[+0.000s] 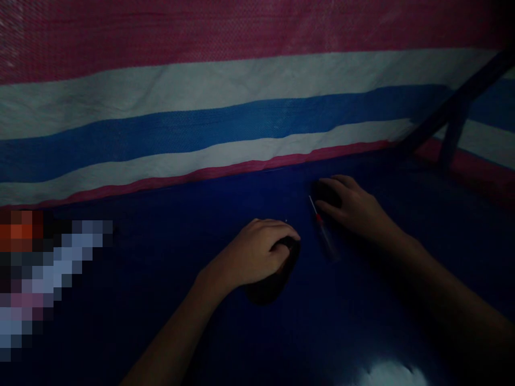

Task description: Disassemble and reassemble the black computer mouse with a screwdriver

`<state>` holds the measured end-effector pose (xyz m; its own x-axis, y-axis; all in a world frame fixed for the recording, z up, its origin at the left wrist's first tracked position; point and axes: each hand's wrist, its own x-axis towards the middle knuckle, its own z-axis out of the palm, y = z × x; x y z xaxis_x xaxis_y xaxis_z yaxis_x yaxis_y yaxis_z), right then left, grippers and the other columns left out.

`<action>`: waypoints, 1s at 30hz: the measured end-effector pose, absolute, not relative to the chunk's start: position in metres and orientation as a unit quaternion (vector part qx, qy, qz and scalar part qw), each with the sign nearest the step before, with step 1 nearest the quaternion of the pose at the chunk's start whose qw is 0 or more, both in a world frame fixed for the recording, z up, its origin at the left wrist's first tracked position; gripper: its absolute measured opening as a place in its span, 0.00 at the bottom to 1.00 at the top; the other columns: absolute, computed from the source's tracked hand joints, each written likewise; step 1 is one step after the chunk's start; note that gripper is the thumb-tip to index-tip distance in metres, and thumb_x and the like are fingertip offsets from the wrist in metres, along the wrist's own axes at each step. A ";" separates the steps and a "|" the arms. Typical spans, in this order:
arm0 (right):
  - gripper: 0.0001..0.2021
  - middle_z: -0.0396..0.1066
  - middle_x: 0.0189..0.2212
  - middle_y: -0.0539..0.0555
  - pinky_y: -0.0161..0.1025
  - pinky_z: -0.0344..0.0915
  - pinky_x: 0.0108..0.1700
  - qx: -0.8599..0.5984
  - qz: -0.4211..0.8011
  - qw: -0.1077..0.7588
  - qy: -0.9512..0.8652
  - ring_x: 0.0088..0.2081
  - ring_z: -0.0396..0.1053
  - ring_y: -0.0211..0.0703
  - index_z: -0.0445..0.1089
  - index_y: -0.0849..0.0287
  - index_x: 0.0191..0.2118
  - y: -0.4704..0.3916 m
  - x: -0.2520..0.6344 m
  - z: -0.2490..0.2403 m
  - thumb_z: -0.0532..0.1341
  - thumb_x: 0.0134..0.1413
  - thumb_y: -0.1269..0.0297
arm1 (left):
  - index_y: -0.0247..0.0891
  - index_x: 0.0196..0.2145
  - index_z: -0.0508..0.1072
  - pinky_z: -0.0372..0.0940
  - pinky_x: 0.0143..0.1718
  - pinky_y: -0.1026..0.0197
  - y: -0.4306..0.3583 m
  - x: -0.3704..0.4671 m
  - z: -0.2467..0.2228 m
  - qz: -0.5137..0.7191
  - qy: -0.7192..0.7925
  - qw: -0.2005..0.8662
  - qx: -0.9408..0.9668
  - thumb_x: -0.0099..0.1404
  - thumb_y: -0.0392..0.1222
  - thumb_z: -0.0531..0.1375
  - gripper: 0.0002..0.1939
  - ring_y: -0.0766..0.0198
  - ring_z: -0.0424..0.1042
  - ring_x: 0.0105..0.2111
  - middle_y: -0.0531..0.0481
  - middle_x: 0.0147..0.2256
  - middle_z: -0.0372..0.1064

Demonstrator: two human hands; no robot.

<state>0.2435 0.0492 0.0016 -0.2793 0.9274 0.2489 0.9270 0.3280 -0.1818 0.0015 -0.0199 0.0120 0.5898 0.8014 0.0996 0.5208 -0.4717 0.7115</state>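
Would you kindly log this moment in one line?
left hand: around dark object; right hand: around another dark object; screwdriver: on table, between hands

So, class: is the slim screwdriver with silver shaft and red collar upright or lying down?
Lying down: the screwdriver stretches lengthwise along the glossy dark blue tabletop.

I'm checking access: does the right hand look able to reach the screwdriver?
Probably yes: the screwdriver lies beside the right hand, nothing visible between, though that hand seems to hold a dark object.
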 end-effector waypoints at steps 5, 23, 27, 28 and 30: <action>0.24 0.65 0.55 0.67 0.57 0.65 0.54 -0.552 0.029 0.201 -0.809 0.53 0.67 0.60 0.65 0.64 0.57 0.045 0.238 0.007 0.57 0.56 0.59 | 0.41 0.48 0.73 0.58 0.57 0.52 -0.028 -0.008 0.015 0.184 0.432 0.271 0.841 0.63 0.33 0.53 0.17 0.59 0.67 0.54 0.48 0.53 0.71; 0.29 0.67 0.54 0.57 0.48 0.68 0.52 -0.298 0.404 0.312 -0.806 0.54 0.68 0.48 0.57 0.53 0.59 -0.001 0.183 0.029 0.65 0.52 0.59 | 0.38 0.41 0.72 0.64 0.41 0.62 -0.038 -0.018 0.024 0.443 0.472 0.506 0.569 0.63 0.42 0.58 0.10 0.63 0.72 0.41 0.50 0.40 0.74; 0.32 0.64 0.56 0.57 0.49 0.66 0.54 -0.311 0.375 0.365 -0.793 0.55 0.66 0.50 0.55 0.50 0.60 -0.015 0.177 0.024 0.66 0.50 0.57 | 0.39 0.48 0.70 0.65 0.41 0.62 -0.047 -0.005 0.014 0.503 0.415 0.580 0.488 0.64 0.44 0.58 0.15 0.63 0.71 0.44 0.47 0.47 0.73; 0.32 0.63 0.56 0.57 0.49 0.66 0.54 -0.325 0.382 0.382 -0.776 0.54 0.66 0.49 0.54 0.49 0.60 -0.018 0.176 0.024 0.66 0.51 0.56 | 0.40 0.50 0.69 0.65 0.44 0.61 -0.050 -0.002 0.012 0.502 0.406 0.589 0.486 0.64 0.44 0.59 0.16 0.62 0.71 0.45 0.47 0.48 0.72; 0.31 0.63 0.56 0.57 0.48 0.67 0.52 -0.357 0.415 0.421 -0.723 0.53 0.67 0.49 0.52 0.47 0.61 -0.022 0.175 0.024 0.63 0.54 0.54 | 0.43 0.52 0.66 0.66 0.43 0.61 -0.056 0.002 0.011 0.507 0.409 0.567 0.505 0.62 0.44 0.61 0.21 0.62 0.72 0.45 0.47 0.49 0.71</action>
